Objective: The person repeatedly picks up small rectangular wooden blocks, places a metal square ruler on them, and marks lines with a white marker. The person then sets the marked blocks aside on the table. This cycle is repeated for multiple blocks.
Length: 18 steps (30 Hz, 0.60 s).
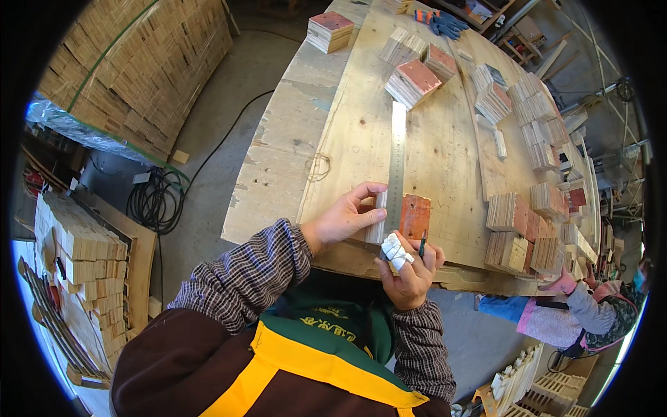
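Left hand (345,215): fingers curled over a small pale wood block (377,221), pressing it against the left edge of the steel ruler (397,163).
Right hand (410,267): closed around a dark pencil (422,244), tip at the red-faced block (415,216); one finger wrapped in white bandage.
Ruler: long, thin, grey metal, running from the hands toward the far side, between the two blocks.
Counter (292,153): worn plywood sheets, scuffed and pale, near edge chipped.
Far and right: stacks of small blocks (412,82), some red-topped; blue gloves (445,24) at the far end.
Room: concrete floor, coiled black cable (156,198) left, strapped timber pile (139,69) far left.
Another person's sleeve (590,313): near right.
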Each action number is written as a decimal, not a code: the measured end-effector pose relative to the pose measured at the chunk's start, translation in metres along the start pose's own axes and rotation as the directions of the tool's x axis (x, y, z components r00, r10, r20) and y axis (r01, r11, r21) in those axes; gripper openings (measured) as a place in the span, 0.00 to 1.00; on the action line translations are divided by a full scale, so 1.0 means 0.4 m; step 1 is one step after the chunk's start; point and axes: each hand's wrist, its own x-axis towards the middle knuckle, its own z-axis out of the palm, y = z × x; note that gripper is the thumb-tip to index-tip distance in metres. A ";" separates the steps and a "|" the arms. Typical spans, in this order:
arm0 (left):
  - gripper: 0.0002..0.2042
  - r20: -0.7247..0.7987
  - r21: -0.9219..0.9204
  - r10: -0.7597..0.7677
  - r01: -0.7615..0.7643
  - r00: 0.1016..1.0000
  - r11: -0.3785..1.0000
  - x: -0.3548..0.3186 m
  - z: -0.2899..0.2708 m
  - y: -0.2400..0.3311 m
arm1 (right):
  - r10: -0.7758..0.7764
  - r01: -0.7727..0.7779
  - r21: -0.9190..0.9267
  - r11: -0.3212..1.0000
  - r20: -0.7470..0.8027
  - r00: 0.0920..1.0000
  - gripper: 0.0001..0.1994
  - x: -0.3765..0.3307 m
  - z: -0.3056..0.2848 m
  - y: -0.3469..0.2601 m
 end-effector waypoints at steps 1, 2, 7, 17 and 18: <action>0.21 -0.009 0.007 -0.001 0.001 1.000 1.000 0.002 0.001 0.002 | 0.007 -0.007 0.001 1.000 0.000 1.000 0.12 0.000 0.000 0.001; 0.21 -0.012 -0.003 0.005 -0.005 1.000 1.000 0.002 0.002 0.003 | 0.002 -0.002 0.007 1.000 -0.001 1.000 0.12 0.000 0.000 0.001; 0.19 -0.028 -0.018 0.009 -0.010 1.000 1.000 0.006 0.009 0.008 | 0.015 -0.015 0.006 1.000 0.002 1.000 0.12 0.001 -0.002 0.000; 0.17 -0.215 0.125 0.070 -0.044 0.974 0.991 0.016 0.053 0.006 | 0.004 -0.004 -0.012 1.000 -0.007 1.000 0.12 0.005 -0.005 -0.004; 0.17 -0.221 0.121 0.081 -0.055 0.972 0.991 0.021 0.053 0.004 | 0.004 -0.004 -0.015 1.000 -0.007 1.000 0.12 0.003 -0.004 -0.003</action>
